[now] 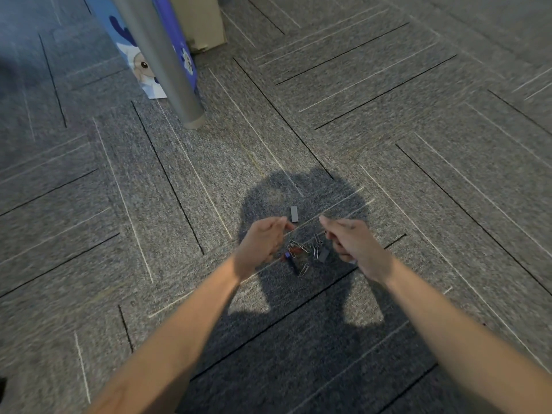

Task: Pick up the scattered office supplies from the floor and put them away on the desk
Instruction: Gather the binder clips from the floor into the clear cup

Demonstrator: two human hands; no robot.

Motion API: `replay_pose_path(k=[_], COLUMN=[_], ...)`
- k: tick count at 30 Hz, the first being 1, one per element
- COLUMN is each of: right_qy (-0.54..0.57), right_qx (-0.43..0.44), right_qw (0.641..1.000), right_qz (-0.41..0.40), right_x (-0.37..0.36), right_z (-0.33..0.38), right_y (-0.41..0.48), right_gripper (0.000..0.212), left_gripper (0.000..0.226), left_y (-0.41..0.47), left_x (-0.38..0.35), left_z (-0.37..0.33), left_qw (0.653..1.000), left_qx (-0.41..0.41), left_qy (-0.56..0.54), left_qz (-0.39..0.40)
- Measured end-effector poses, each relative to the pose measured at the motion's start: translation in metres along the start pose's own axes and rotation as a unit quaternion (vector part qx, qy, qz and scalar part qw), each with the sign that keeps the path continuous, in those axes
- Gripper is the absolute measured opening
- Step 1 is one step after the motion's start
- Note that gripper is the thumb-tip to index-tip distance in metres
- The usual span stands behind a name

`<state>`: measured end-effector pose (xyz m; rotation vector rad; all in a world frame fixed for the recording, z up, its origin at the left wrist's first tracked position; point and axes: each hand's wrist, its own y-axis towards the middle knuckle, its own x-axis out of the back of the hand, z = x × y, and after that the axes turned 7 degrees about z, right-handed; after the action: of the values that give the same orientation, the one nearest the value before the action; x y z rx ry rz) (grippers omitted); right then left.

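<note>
Two bare forearms reach down over a grey carpet-tile floor (388,121) laid in a herringbone pattern, its tiles crossed by thin dark and pale lines. The left hand (263,243) and the right hand (355,243) hover on either side of a small scatter of office supplies, both with fingers curled loosely and part open; neither visibly holds anything. Between the hands lie several wire paper clips (301,248), a small grey block (323,254), a dark pen-like item (291,262) and something reddish, too blurred to identify. A grey rectangular bar (294,214) lies just beyond the fingertips. The person's shadow covers the pile. At upper left, a round metal desk leg (167,67) meets the carpet, with a blue cartoon-printed box (131,55) and a beige bin (200,22) behind it.
</note>
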<state>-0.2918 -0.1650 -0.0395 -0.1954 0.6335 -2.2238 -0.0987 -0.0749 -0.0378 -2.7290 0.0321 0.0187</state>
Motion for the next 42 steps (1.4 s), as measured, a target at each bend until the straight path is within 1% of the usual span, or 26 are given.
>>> replay_pose_path(k=[1, 3, 6, 9, 12, 15, 18, 22, 23, 24, 25, 27, 28, 29, 30, 31, 32, 33, 34, 35, 36, 37, 38, 39, 41, 42], right_qy=[-0.088, -0.253, -0.445, -0.563, -0.641, -0.671, -0.681, -0.707, -0.687, -0.632, -0.546, -0.319, -0.188, -0.059, 0.056, 0.159, 0.25, 0.326, 0.383, 0.423, 0.454, 0.483, 0.515, 0.55, 0.616, 0.63], right_qx=[0.003, 0.034, 0.073, 0.082, 0.074, 0.057, 0.052, 0.022, 0.015, 0.009, 0.005, 0.0, 0.007, 0.024, 0.048, 0.07, 0.081, 0.083, 0.084, 0.088, 0.091, 0.091, 0.089, 0.086, 0.083, 0.081], right_qw=[0.996, 0.967, 0.892, 0.82, 0.759, 0.728, 0.713, 0.691, 0.713, 0.763, 0.83, 0.946, 0.981, 0.997, 0.997, 0.984, 0.965, 0.941, 0.92, 0.902, 0.886, 0.87, 0.852, 0.828, 0.775, 0.763], right_qz=[-0.013, -0.016, 0.034, 0.061, 0.094, 0.133, 0.158, 0.149, 0.142, 0.131, 0.112, 0.06, 0.045, 0.04, 0.035, 0.026, 0.02, 0.019, 0.017, 0.016, 0.018, 0.025, 0.039, 0.062, 0.116, 0.123], right_x=[0.002, 0.005, 0.011, 0.018, 0.016, 0.012, 0.008, 0.009, 0.01, 0.011, 0.012, 0.012, 0.011, 0.009, 0.008, 0.007, 0.006, 0.004, 0.002, -0.001, -0.004, -0.006, -0.008, -0.01, -0.015, -0.018], right_z=[-0.001, -0.002, 0.001, 0.005, 0.01, 0.015, 0.019, 0.017, 0.014, 0.011, 0.008, 0.006, 0.005, 0.006, 0.005, 0.004, 0.004, 0.004, 0.004, 0.004, 0.005, 0.005, 0.006, 0.006, 0.006, 0.006], right_y=[0.0, 0.003, 0.006, 0.003, -0.002, -0.004, -0.005, 0.001, 0.002, 0.002, 0.002, -0.002, -0.005, -0.008, -0.01, -0.011, -0.011, -0.011, -0.012, -0.012, -0.013, -0.014, -0.014, -0.014, -0.013, -0.013], right_gripper=[0.045, 0.053, 0.043, 0.03, 0.035, 0.037, 0.037, 0.031, 0.029, 0.027, 0.025, 0.029, 0.033, 0.038, 0.039, 0.038, 0.037, 0.035, 0.033, 0.031, 0.03, 0.028, 0.026, 0.024, 0.017, 0.015], left_gripper=[0.028, 0.027, 0.026, 0.024, 0.028, 0.036, 0.034, 0.022, 0.023, 0.023, 0.022, 0.017, 0.015, 0.015, 0.015, 0.017, 0.019, 0.019, 0.02, 0.023, 0.027, 0.027, 0.024, 0.021, 0.021, 0.023], left_y=[0.002, 0.006, 0.01, 0.014, 0.017, 0.019, 0.022, 0.024, 0.025, 0.026, 0.026, 0.027, 0.027, 0.027, 0.027, 0.027, 0.026, 0.025, 0.023, 0.02, 0.016, 0.013, 0.01, 0.008, 0.005, 0.004], left_x=[0.001, 0.002, 0.005, 0.005, 0.003, -0.003, -0.006, -0.007, -0.007, -0.008, -0.008, -0.009, -0.009, -0.008, -0.008, -0.007, -0.007, -0.007, -0.006, -0.006, -0.007, -0.008, -0.009, -0.009, -0.01, -0.011], left_z=[0.0, -0.002, -0.005, -0.007, -0.009, -0.012, -0.013, -0.015, -0.016, -0.017, -0.016, -0.014, -0.012, -0.011, -0.01, -0.01, -0.011, -0.014, -0.016, -0.018, -0.02, -0.022, -0.023, -0.025, -0.027, -0.029], left_qw=[0.997, 0.987, 0.962, 0.892, 0.809, 0.747, 0.725, 0.696, 0.687, 0.678, 0.667, 0.65, 0.649, 0.654, 0.669, 0.699, 0.755, 0.825, 0.897, 0.958, 0.992, 0.995, 0.979, 0.958, 0.923, 0.91], left_qx=[-0.003, 0.002, 0.01, 0.001, -0.019, -0.065, -0.107, -0.121, -0.119, -0.115, -0.113, -0.105, -0.095, -0.085, -0.079, -0.076, -0.064, -0.046, -0.032, -0.023, -0.017, -0.02, -0.023, -0.028, -0.037, -0.046], left_qy=[0.081, 0.161, 0.272, 0.451, 0.585, 0.654, 0.672, 0.7, 0.709, 0.718, 0.727, 0.741, 0.743, 0.738, 0.725, 0.699, 0.643, 0.555, 0.433, 0.277, 0.102, -0.062, -0.191, -0.28, -0.381, -0.411], left_qz=[-0.008, -0.003, 0.018, 0.026, 0.06, 0.101, 0.103, 0.1, 0.103, 0.11, 0.117, 0.129, 0.136, 0.142, 0.142, 0.131, 0.112, 0.095, 0.08, 0.075, 0.077, 0.078, 0.073, 0.061, 0.036, 0.031])
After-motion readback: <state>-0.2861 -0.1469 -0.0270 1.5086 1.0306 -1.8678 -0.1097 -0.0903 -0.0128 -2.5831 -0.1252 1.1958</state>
